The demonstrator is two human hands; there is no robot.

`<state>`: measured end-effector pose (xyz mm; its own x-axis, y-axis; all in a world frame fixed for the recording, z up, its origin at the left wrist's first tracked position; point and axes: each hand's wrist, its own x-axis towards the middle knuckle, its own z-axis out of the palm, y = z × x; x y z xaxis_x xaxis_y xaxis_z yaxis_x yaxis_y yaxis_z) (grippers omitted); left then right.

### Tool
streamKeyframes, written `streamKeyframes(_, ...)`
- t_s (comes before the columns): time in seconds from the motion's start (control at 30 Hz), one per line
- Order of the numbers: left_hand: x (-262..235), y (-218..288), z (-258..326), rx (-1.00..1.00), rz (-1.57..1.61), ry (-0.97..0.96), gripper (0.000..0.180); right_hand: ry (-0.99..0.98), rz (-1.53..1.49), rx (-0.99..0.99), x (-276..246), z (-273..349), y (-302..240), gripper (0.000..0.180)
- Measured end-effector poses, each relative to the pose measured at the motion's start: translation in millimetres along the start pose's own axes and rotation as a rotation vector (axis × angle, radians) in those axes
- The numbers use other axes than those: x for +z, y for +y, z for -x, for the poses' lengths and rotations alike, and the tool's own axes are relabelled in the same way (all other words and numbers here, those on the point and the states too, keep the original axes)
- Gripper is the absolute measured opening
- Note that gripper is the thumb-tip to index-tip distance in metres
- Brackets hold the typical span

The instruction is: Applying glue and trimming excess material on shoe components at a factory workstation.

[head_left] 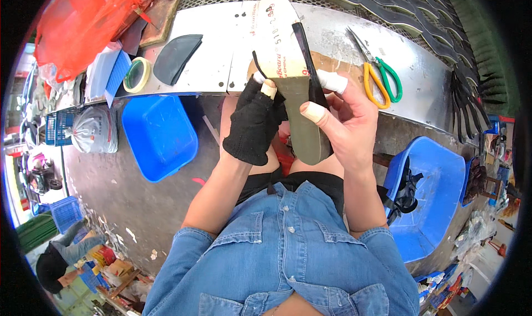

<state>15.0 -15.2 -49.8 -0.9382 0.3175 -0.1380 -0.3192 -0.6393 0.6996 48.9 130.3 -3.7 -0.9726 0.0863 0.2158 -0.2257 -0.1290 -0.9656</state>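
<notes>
Held over the bench edge is a shoe insole board, its far part white with red print and its near part olive. A black strap runs along its right edge, and a short black strap end sticks up on its left. My left hand, in a black fingerless glove, grips the left edge with fingers bent. My right hand, with tape on thumb and index finger, is closed round the right edge, thumb near the olive face. Some fingertips are hidden behind the board. Scissors with yellow and green handles lie right.
A metal bench carries dark sole pieces, a tape roll and a red plastic bag. Black straps hang off its right end. Blue tubs stand left and right. Another person is far left.
</notes>
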Motion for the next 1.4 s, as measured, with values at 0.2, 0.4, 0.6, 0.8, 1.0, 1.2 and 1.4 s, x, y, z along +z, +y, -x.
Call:
streamKeyframes(0.2,-6.1,-11.1,-5.3,-0.006,-0.055,0.023,0.041,0.084,0.180,-0.081,3.7,0.7,-1.9,0.028)
streamKeyframes(0.4,8.1,-15.5,7.8,-0.088,-0.215,-0.057,0.049,0.139,0.613,-0.239,-1.3,-4.6,2.9,0.015)
streamKeyframes(0.6,8.0,-10.2,4.4,-0.195,0.022,-0.086,0.038,0.017,0.597,-0.283,4.0,-3.1,-34.9,0.020)
streamKeyframes(0.8,14.6,-0.4,-4.6,-0.218,0.024,-0.174,0.044,-0.764,0.680,-0.621,63.0,16.7,-126.7,0.021)
streamKeyframes(1.0,5.0,-8.9,2.6,-0.097,-0.079,-0.055,0.047,-0.950,1.232,-0.532,80.4,18.1,-176.8,0.024)
streamKeyframes(1.2,23.0,7.3,12.5,0.083,-0.642,-0.020,0.078,-0.334,0.784,-0.047,5.7,5.2,-99.4,0.025)
streamKeyframes(1.4,24.6,-3.2,16.4,0.260,-0.831,-0.116,0.086,-0.002,0.346,0.138,-6.1,-8.4,-20.3,0.021)
